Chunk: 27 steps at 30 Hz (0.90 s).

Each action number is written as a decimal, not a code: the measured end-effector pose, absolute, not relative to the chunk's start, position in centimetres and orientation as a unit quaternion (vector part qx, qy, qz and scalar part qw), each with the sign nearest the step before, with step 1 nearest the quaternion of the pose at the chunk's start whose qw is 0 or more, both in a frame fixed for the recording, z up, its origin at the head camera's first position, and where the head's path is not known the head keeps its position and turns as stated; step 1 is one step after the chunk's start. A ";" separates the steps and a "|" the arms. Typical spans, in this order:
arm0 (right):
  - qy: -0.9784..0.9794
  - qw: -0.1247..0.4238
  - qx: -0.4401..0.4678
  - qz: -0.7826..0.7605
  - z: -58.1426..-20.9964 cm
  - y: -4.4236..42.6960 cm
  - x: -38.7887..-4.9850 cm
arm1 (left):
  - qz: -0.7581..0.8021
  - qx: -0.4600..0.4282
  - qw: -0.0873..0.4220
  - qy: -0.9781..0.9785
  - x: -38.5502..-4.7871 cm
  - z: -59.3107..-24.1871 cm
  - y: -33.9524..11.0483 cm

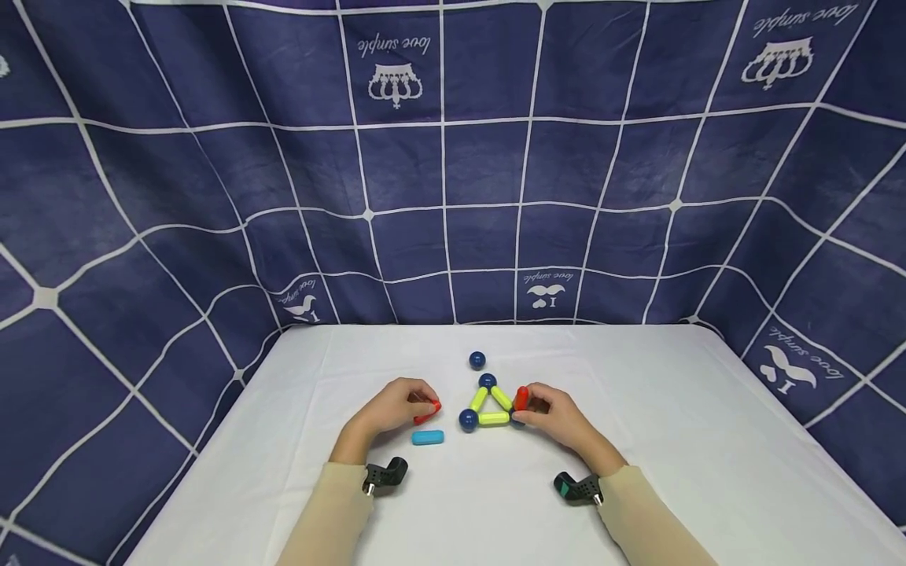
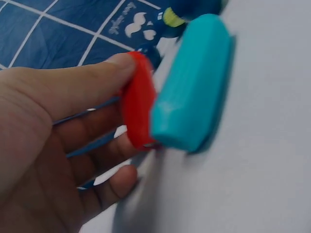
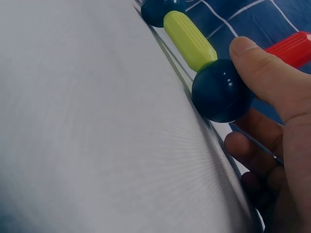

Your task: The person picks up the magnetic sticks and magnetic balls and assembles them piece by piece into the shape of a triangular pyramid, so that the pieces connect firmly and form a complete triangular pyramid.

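My left hand (image 1: 396, 407) pinches a red magnetic rod (image 2: 139, 102) between thumb and fingers, low over the white table. Close to that hand a turquoise rod (image 1: 428, 437) lies on the cloth. Three yellow-green rods (image 1: 493, 419) and dark blue balls at the corners form a flat triangle. At its right corner my right hand (image 1: 559, 413) holds the blue ball (image 3: 222, 91), thumb against its side. Another red rod (image 1: 522, 398) stands up from this corner, partly behind the thumb in the right wrist view; its contact with the ball is hidden.
A loose dark blue ball (image 1: 477, 360) sits beyond the triangle's far corner. The table (image 1: 637, 377) is covered with white cloth. A navy curtain with white grid lines (image 1: 488, 165) rises behind it and along both sides.
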State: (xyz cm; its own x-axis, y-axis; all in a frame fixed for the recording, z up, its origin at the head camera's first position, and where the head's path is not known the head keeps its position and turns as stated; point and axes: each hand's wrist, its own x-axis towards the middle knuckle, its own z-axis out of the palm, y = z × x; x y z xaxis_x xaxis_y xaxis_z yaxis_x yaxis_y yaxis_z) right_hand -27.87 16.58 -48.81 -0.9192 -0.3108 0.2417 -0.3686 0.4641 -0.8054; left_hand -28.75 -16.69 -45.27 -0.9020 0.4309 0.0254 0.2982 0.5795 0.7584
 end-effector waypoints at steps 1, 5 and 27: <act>-0.855 0.032 0.201 0.477 -48.9 16.6 -27.8 | 0.413 0.199 0.075 0.886 -28.8 -45.4 -16.4; -0.854 0.041 0.205 0.477 -48.9 16.6 -27.6 | 0.426 0.173 0.050 0.887 -28.8 -45.6 -15.6; -0.854 0.029 0.190 0.484 -48.9 16.4 -27.6 | 0.507 0.119 -0.063 0.851 -31.2 -44.0 -10.5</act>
State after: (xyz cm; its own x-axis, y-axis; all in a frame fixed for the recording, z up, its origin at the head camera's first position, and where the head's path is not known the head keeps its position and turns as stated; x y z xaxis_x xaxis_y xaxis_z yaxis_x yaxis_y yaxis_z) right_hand -27.56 16.44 -48.86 -0.9260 -0.2963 0.2339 -0.3528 0.4591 -0.8153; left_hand -31.25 -10.52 -43.97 -0.9636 0.1385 0.2286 0.2670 0.4580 0.8479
